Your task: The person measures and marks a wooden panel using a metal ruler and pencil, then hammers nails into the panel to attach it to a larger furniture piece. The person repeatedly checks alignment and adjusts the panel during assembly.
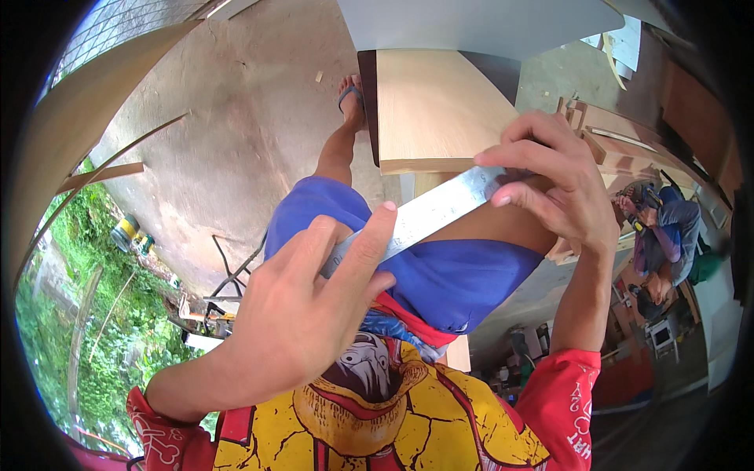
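While the left hand [302, 294] and right hand [567, 177] clamp opposite ends of the metal ruler [432, 215] spanning between their grips, steadying it seems the step, and the next move likely calls for both together.

A head-worn fisheye camera is looking down over the wearer's printed T-shirt [440, 420] and shorts [479, 275], taking in a wide circle; the left hand [302, 290] and right hand [561, 180] are sitting close below, the concrete floor [228, 102] lying farther off.
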Demonstrator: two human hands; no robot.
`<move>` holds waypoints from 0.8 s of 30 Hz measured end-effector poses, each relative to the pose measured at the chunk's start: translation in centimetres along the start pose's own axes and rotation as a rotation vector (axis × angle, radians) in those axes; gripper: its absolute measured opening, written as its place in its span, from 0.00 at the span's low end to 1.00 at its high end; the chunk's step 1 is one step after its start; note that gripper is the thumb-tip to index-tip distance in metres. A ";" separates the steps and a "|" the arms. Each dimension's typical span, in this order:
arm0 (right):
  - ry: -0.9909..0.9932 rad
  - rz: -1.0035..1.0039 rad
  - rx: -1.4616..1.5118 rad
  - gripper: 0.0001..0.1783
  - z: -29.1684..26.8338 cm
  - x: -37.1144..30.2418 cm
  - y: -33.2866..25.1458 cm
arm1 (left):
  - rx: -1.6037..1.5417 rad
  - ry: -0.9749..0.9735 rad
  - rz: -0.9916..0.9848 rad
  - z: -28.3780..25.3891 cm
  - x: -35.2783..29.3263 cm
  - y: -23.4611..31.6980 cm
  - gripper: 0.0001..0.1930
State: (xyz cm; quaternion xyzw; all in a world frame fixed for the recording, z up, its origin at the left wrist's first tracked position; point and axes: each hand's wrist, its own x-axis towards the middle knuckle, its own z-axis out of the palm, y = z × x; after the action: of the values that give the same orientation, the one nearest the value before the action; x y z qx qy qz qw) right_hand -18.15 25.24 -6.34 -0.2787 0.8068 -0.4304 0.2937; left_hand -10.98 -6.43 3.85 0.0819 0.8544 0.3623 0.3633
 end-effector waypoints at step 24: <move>-0.067 0.011 0.047 0.15 3.9 4.2 0.9 | 0.046 -0.162 -0.085 -3.1 2.4 -3.1 0.25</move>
State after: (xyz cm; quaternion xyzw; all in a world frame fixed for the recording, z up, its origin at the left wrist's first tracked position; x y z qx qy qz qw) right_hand -18.41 20.63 -9.90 -0.2813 0.7876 -0.4380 0.3296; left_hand -14.44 -9.42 1.92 0.0830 0.8328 0.3193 0.4445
